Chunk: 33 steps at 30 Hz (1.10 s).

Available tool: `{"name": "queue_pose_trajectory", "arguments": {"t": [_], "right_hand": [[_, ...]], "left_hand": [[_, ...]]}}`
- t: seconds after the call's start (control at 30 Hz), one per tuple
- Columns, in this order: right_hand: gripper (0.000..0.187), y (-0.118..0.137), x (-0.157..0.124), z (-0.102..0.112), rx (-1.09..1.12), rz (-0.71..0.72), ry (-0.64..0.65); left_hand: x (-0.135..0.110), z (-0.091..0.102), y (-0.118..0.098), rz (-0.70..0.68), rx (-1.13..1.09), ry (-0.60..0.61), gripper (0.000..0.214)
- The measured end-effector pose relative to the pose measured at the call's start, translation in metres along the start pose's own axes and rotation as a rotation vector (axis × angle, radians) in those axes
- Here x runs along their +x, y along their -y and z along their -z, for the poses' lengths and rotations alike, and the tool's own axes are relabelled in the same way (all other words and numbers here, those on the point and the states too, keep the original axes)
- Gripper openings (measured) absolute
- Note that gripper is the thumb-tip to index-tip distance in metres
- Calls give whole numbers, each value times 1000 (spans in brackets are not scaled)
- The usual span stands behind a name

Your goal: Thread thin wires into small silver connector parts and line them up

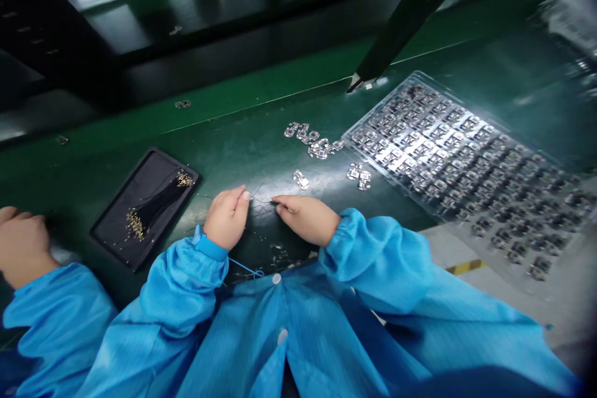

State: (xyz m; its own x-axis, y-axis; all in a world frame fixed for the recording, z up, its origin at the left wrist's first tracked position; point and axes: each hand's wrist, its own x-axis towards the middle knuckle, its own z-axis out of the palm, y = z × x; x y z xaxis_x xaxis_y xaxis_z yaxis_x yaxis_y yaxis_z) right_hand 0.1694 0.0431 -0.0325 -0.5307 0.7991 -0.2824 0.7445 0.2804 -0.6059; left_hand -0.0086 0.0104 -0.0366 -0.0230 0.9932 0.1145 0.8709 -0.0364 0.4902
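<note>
My left hand (226, 219) is closed in a pinch on a thin dark wire (257, 199) above the green table. Opposite it, my right hand (308, 219) pinches more of the thin wire between thumb and forefinger. The strands cross in the gap between my fingertips; which end belongs to which wire is too fine to tell. Just beyond my hands lies a small silvery part (301, 180), with a cluster of similar parts (319, 148) further back. To the left, a black tray (109, 217) holds a bundle of black wires (161, 202) with gold-coloured ends.
A large clear plastic tray (417, 189) with rows of small silvery parts covers the right side, overhanging the table edge. A dark slanted post (410, 18) stands behind it. At far left is another person's hand (23, 245) in a blue sleeve. Loose parts (183, 104) lie further back.
</note>
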Motion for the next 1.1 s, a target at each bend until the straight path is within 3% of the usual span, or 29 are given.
{"name": "queue_pose_trajectory", "arguments": {"t": [0.17, 0.37, 0.47, 0.67, 0.83, 1.1], "right_hand": [[36, 8, -18, 20, 354, -251, -37], [44, 16, -23, 22, 822, -446, 19], [45, 12, -21, 16, 967, -467, -65], [42, 3, -20, 25, 849, -517, -357], [42, -1, -22, 33, 931, -574, -566], [41, -13, -22, 32, 1077, -545, -688]], "left_hand": [[-10, -1, -11, -308, 116, 172, 31], [-11, -8, -25, -395, 83, 229, 31], [-9, -14, -21, -368, 144, 224, 30], [-9, -20, 3, -276, 385, 162, 29], [-16, -17, 14, -235, 448, 142, 29], [-20, -16, 19, -120, 367, 198, 32]]}}
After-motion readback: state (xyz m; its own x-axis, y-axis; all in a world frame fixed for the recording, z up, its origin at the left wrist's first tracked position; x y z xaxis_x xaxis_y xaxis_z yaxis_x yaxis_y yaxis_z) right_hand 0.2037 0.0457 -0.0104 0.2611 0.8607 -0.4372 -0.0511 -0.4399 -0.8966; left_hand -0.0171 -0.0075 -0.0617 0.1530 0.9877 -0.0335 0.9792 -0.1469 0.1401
